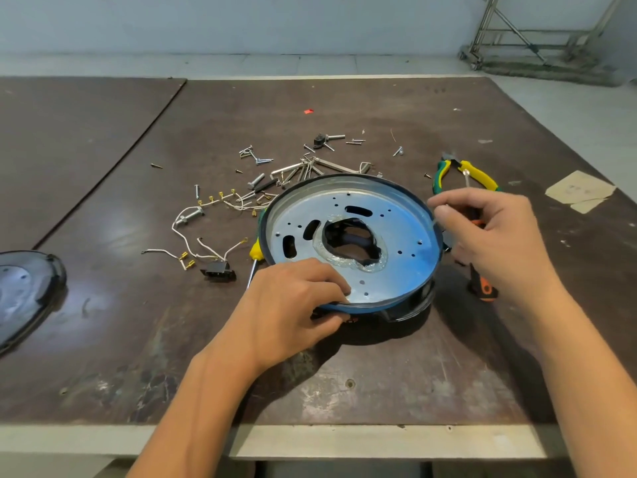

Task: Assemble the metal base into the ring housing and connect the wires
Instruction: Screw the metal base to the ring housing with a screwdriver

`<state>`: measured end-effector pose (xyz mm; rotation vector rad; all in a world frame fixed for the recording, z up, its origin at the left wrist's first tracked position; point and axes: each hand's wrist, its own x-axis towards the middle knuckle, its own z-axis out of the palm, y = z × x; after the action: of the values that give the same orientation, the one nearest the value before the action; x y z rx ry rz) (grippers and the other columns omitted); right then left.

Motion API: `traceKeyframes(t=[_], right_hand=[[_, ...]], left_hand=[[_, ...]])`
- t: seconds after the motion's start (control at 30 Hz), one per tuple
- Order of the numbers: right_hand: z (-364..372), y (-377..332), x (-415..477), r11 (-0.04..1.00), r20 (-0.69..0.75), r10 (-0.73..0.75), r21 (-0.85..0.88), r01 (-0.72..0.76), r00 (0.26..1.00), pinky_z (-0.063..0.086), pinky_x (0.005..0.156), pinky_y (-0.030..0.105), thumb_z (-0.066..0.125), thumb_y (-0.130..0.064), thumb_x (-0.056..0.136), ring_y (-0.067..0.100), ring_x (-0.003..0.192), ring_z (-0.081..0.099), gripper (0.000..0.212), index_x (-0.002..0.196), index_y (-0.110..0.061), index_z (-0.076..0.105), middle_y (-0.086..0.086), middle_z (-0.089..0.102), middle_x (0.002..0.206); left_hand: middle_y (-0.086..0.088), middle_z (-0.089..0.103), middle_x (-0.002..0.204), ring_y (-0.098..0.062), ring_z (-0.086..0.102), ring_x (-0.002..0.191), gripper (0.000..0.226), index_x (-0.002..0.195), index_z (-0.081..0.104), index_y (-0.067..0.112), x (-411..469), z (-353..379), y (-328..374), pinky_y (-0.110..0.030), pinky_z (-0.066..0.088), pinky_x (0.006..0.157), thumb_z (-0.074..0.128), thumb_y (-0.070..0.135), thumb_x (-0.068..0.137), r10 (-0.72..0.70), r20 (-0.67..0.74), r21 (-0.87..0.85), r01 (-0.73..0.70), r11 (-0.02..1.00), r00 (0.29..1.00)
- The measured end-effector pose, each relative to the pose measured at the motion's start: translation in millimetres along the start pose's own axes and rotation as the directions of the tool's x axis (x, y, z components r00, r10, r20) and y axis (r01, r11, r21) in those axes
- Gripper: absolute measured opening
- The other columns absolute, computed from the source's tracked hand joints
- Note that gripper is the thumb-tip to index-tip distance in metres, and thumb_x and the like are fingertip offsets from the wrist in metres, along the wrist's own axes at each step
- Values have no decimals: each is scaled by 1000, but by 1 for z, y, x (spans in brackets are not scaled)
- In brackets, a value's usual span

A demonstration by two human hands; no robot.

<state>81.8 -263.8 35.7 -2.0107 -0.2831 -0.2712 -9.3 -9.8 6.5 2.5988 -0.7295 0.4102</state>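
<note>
The round metal base [396, 232], shiny with several slots and a jagged middle hole, sits inside the dark ring housing [410, 307] at the table's middle. My left hand [293, 305] grips the near rim of base and housing, thumb below and fingers on the plate. At the right rim, my right hand [493, 236] has its fingers curled; what they pinch is blurred. White wires with brass terminals [193, 243] and a black connector [219, 270] lie loose to the left, apart from the housing.
Screws, bolts and hex keys [303, 167] are scattered behind the housing. Green-yellow pliers [465, 174] lie at the back right, an orange-black tool [482, 284] under my right hand, a yellow-handled screwdriver [255, 251] left of the housing. A dark cover [27, 291] lies far left.
</note>
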Motion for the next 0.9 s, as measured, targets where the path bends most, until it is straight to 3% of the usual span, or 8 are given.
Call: traceKeyframes(t=[0.1,0.23,0.43,0.6,0.77,0.9], right_hand=[[11,-28,-13,989,201,-138,90,122,970,44,57,11,70,-9,91,0,62,60,18,94,-24,79,-19,69,70],[32,-39,-25,973,446,-178,-56,226,877,44,64,9,78,-12,85,-1,70,63,18,96,-26,79,-23,68,74],[46,-42,-31,945,496,-118,-209,250,861,51,61,18,81,-21,81,3,73,61,12,86,-31,80,-23,67,69],[53,-43,-34,916,503,-67,-311,253,862,53,61,28,81,-32,81,3,64,56,8,86,-38,79,-21,62,69],[52,-45,-36,864,553,-85,-372,338,829,50,66,27,73,-40,87,2,78,59,9,96,-42,76,-21,70,83],[48,-43,-34,840,599,-94,-381,386,795,44,60,22,66,-43,92,3,74,59,12,98,-39,75,-18,69,80]], left_hand=[[16,72,100,-5,67,88,11,82,77,23,0,0,-1,-25,54,65,82,27,74,-7,1,-13,7,1000,1000],[15,71,97,-4,65,84,12,82,75,21,-1,-1,-2,-19,50,64,80,31,75,-12,-10,-31,12,999,1000],[12,71,94,-5,65,82,18,82,75,19,0,-1,-6,-29,55,61,83,34,77,-8,-14,-62,7,998,1000],[13,70,94,-2,64,82,16,85,77,22,0,-2,-7,-26,54,61,82,35,77,-10,5,-53,10,999,1000],[16,69,94,0,61,82,16,88,76,25,0,0,-7,-25,53,60,81,37,79,-11,5,-50,11,999,1000],[16,69,94,0,62,83,17,90,77,25,0,0,-7,-27,54,61,80,38,79,-11,4,-69,11,998,1000]])
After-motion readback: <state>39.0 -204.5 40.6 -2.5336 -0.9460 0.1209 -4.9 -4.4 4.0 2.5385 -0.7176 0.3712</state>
